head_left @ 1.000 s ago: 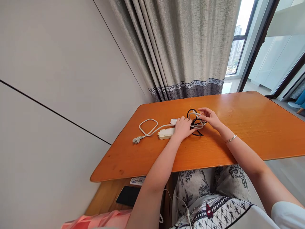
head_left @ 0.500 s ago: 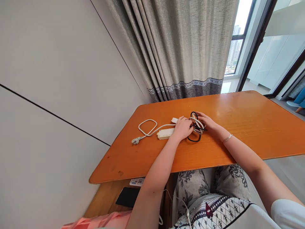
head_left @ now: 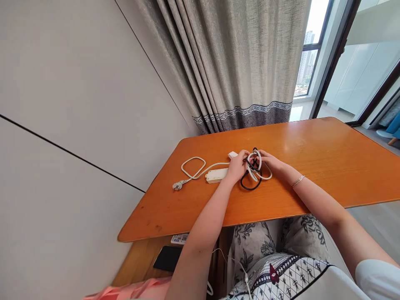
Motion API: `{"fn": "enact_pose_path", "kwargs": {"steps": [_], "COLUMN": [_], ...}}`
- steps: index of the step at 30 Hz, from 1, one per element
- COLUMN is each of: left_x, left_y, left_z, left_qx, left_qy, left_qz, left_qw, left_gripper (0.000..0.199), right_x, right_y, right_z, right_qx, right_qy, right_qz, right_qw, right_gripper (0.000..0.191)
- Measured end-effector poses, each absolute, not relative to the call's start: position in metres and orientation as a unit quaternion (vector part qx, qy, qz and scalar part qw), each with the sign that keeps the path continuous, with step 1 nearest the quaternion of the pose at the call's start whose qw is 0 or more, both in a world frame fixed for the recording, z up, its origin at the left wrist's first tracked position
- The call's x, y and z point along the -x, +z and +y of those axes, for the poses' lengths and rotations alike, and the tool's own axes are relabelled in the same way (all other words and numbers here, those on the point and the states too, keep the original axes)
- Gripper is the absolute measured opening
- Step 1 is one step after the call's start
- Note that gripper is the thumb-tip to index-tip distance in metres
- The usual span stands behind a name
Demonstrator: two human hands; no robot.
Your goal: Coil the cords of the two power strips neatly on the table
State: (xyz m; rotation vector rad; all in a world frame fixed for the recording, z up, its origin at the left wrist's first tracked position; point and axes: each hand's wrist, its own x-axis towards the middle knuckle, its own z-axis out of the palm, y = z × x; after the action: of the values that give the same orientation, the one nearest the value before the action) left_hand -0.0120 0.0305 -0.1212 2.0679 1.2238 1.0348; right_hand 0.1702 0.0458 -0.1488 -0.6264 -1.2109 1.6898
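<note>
A tangled bundle of black and white cables (head_left: 254, 166) is between my two hands above the orange-brown table. My left hand (head_left: 238, 164) is closed on the bundle's left side. On the right, the fingers of my right hand (head_left: 268, 160) are closed on the white loops; some fingertips are hidden behind them. Partly under my left hand lies a white power strip (head_left: 216, 175). Its white cord (head_left: 193, 159) loops away to a plug (head_left: 179, 185) at the left. A small white block (head_left: 232, 154) shows just beyond my left hand.
The orange-brown table (head_left: 312, 166) has rounded corners. Below its near left edge, a black phone (head_left: 168, 258) lies on a lower wooden surface beside pink cloth (head_left: 140, 287). A grey curtain (head_left: 250, 62) hangs behind, and a pale wall (head_left: 78, 104) stands at the left.
My hands have turned and lifted the cable bundle slightly. The white loops now stand more upright, and a black loop hangs lower toward me. The power strip and plug have stayed put.
</note>
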Motion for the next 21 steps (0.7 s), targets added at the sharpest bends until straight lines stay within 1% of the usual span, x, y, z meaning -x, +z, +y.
{"fn": "enact_pose_path", "kwargs": {"steps": [2, 4, 7, 10, 12, 14, 17, 19, 21], "left_x": [0.011, 0.011, 0.012, 0.014, 0.016, 0.017, 0.021, 0.023, 0.024], "left_y": [-0.124, -0.124, -0.121, -0.115, -0.111, -0.108, -0.107, -0.107, -0.107], "left_z": [0.033, 0.034, 0.033, 0.028, 0.026, 0.025, 0.027, 0.028, 0.029], "left_qx": [-0.731, -0.718, -0.753, -0.791, -0.798, -0.802, -0.832, -0.859, -0.874], "left_qy": [0.412, 0.427, 0.39, 0.319, 0.299, 0.301, 0.295, 0.266, 0.228], "left_qz": [0.449, 0.452, 0.473, 0.494, 0.499, 0.488, 0.436, 0.412, 0.413], "left_qw": [0.307, 0.314, 0.24, 0.17, 0.158, 0.169, 0.173, 0.146, 0.112], "left_gripper": [0.014, 0.017, 0.02, 0.034, 0.04, 0.042, 0.039, 0.031, 0.02], "right_x": [-0.171, -0.174, -0.179, -0.181, -0.18, -0.178, -0.177, -0.181, -0.189], "right_y": [-0.15, -0.15, -0.15, -0.15, -0.15, -0.152, -0.153, -0.15, -0.143], "right_z": [0.047, 0.048, 0.048, 0.047, 0.048, 0.05, 0.056, 0.06, 0.062], "right_qx": [0.263, 0.283, 0.298, 0.275, 0.26, 0.255, 0.261, 0.276, 0.298], "right_qy": [0.673, 0.648, 0.633, 0.663, 0.674, 0.668, 0.653, 0.639, 0.622], "right_qz": [-0.513, -0.539, -0.557, -0.56, -0.562, -0.563, -0.552, -0.529, -0.508], "right_qw": [0.463, 0.458, 0.447, 0.414, 0.402, 0.414, 0.448, 0.486, 0.516], "right_gripper": [0.038, 0.037, 0.037, 0.042, 0.047, 0.052, 0.06, 0.064, 0.062]}}
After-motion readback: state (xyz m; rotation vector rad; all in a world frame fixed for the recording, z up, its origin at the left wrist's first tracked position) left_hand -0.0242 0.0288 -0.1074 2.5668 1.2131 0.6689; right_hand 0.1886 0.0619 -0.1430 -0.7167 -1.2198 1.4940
